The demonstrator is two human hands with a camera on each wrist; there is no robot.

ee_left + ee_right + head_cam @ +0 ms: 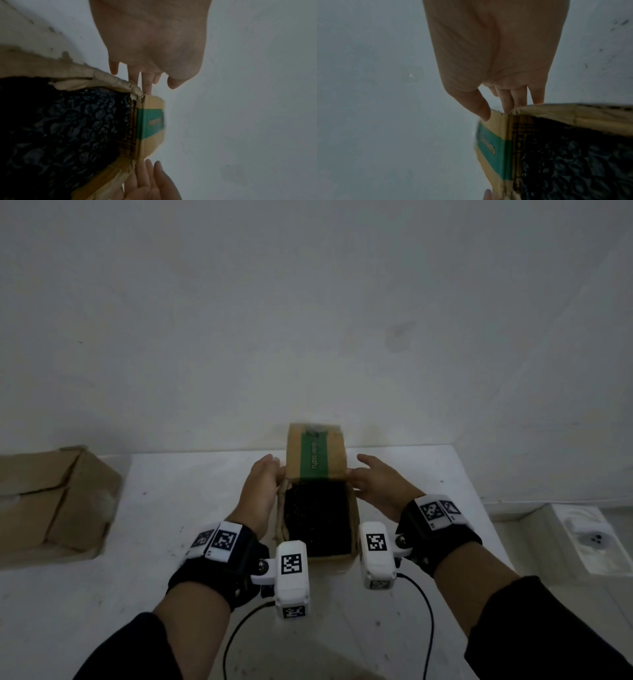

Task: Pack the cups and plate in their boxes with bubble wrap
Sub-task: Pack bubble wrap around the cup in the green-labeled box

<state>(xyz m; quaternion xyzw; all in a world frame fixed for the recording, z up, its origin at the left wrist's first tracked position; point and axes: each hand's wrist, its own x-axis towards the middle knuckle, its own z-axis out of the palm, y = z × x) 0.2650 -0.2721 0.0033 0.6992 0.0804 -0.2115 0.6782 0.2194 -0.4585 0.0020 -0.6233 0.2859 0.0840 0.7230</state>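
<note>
A small cardboard box [330, 559] stands on the white table, filled with black bubble wrap [318, 518]; no cup or plate shows. Its far flap [315, 453], with a green tape stripe, stands upright. My left hand [270, 470] lies along the box's left side, straight fingertips [145, 89] touching the flap's left corner. My right hand [363, 477] mirrors it on the right, with fingertips [510, 108] at the flap's hinge corner and the thumb against the flap edge. The left wrist view shows the wrap [68, 128] and flap [154, 121]. The right wrist view shows the flap [489, 146].
A larger cardboard box [51, 501] with loose flaps sits at the table's left end. A bare wall rises just behind the table [171, 542]. Black cables [424, 611] trail from my wrists. Past the table's right edge lies a white tray-like item [589, 539].
</note>
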